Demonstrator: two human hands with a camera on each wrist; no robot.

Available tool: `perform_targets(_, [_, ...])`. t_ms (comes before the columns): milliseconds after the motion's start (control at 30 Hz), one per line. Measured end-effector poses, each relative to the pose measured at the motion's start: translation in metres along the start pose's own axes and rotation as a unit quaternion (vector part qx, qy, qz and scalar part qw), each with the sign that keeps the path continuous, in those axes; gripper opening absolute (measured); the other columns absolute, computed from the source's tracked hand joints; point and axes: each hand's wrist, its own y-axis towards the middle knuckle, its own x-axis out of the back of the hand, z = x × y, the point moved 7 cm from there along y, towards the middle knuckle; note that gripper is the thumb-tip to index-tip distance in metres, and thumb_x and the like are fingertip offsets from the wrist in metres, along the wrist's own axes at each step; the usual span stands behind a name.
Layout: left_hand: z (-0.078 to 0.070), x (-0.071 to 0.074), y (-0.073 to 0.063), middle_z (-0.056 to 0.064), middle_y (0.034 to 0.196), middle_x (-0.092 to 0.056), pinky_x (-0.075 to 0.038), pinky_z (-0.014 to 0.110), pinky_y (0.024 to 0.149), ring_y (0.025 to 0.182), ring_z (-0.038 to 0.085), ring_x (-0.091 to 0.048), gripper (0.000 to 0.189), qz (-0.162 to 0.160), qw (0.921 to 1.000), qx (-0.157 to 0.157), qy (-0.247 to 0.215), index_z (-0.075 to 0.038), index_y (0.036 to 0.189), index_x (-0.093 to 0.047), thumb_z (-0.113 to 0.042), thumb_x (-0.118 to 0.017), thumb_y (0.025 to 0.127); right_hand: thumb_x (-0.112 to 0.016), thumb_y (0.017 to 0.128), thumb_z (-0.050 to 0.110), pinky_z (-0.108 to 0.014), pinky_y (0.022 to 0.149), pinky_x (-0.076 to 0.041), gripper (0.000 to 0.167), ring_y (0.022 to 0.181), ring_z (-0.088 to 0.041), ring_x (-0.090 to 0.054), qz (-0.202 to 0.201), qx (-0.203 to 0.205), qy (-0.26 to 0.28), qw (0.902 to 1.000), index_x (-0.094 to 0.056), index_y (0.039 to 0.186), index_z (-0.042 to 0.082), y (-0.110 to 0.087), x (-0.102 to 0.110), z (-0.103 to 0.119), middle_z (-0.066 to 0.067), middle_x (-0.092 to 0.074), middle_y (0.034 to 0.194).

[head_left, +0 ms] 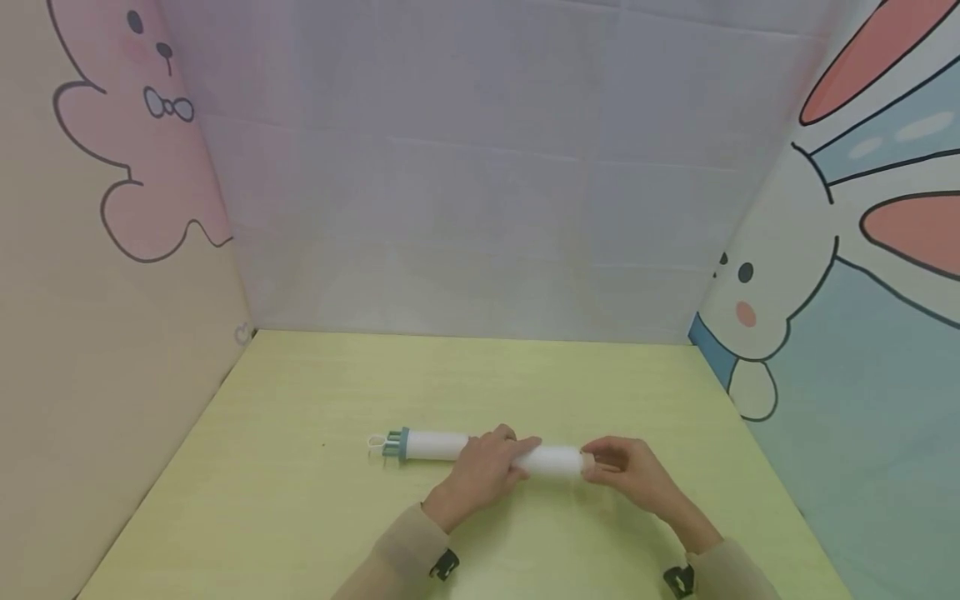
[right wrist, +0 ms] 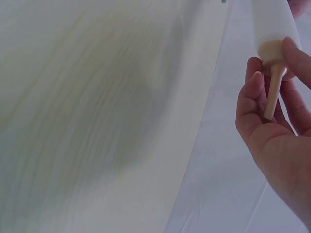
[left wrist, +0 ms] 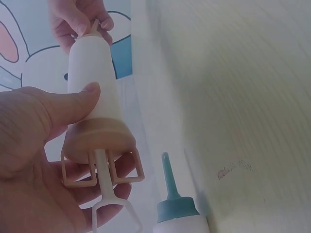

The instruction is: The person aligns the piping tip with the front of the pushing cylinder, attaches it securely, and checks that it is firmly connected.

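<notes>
My left hand (head_left: pixel 480 473) grips a white syringe-like tube (head_left: pixel 553 460) with peach ends, perhaps a piping syringe. In the left wrist view, the thumb lies along the white barrel (left wrist: pixel 95 63), and fingers pass behind the peach collar (left wrist: pixel 99 138) with its two loop handles. A white plunger handle (left wrist: pixel 103 174) sticks out there. At the other end, my right hand (head_left: pixel 637 477) pinches the peach cap (right wrist: pixel 270 50) between thumb and fingers; the slim peach nozzle (right wrist: pixel 274 94) points toward the palm. A second tube (head_left: pixel 435 446), with teal ends, lies on the table left of it.
The pale yellow table (head_left: pixel 315 517) reaches to a white back curtain (head_left: pixel 465 192). Printed side walls stand at left (head_left: pixel 97 350) and right (head_left: pixel 877 400). A small dark mark (left wrist: pixel 234 170) shows on the table. Black wrist-camera mounts (head_left: pixel 444 565) sit at the sleeves.
</notes>
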Motion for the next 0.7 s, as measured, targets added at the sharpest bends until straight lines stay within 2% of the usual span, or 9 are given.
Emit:
perform_targets(167, [-0.0017,0.0025,0.0007,0.002,0.105,-0.058,-0.044,0.034,0.065,0.086,0.016,-0.057,0.049,0.000,0.9999,-0.002,0.012,-0.029,0.133,-0.057,-0.035,-0.070,0.086,-0.069,0.087,0.009,-0.033,0.075,-0.053,0.030,0.095,-0.023,-0.066,0.015,-0.006,-0.005,0.9999,-0.063,0.112,-0.006,-0.0002,-0.0001,-0.0022,-0.020,-0.065,0.108])
perform_targets(333, [-0.0036,0.0064,0.0019,0.003,0.105,-0.058,-0.044,0.034,0.065,0.087,0.017,-0.057,0.049,-0.009,0.9998,-0.004,0.015,-0.029,0.133,-0.057,-0.035,-0.070,0.086,-0.065,0.091,0.010,-0.035,0.072,-0.053,0.033,0.088,-0.023,-0.067,0.019,-0.028,-0.010,0.9994,-0.059,0.118,-0.007,0.0006,0.0025,-0.0022,-0.018,-0.067,0.104])
perform_targets(467, [-0.0044,0.0082,0.0029,0.003,0.106,-0.058,-0.045,0.036,0.067,0.088,0.016,-0.056,0.048,-0.006,0.9999,0.001,0.012,-0.028,0.133,-0.057,-0.034,-0.070,0.086,-0.065,0.092,0.015,-0.037,0.070,-0.052,0.030,0.087,-0.023,-0.066,0.017,-0.048,-0.019,0.9985,-0.059,0.115,-0.003,0.0022,0.0038,-0.0035,-0.014,-0.067,0.101])
perform_targets(700, [-0.0038,0.0097,0.0045,0.003,0.108,-0.057,-0.045,0.036,0.068,0.089,0.017,-0.056,0.049,-0.003,1.0000,0.004,0.003,-0.028,0.133,-0.057,-0.032,-0.070,0.086,-0.070,0.087,0.011,-0.033,0.077,-0.052,0.025,0.098,-0.026,-0.064,-0.004,-0.016,0.004,0.9999,-0.063,0.108,-0.002,0.0041,0.0045,0.0019,-0.017,-0.064,0.107])
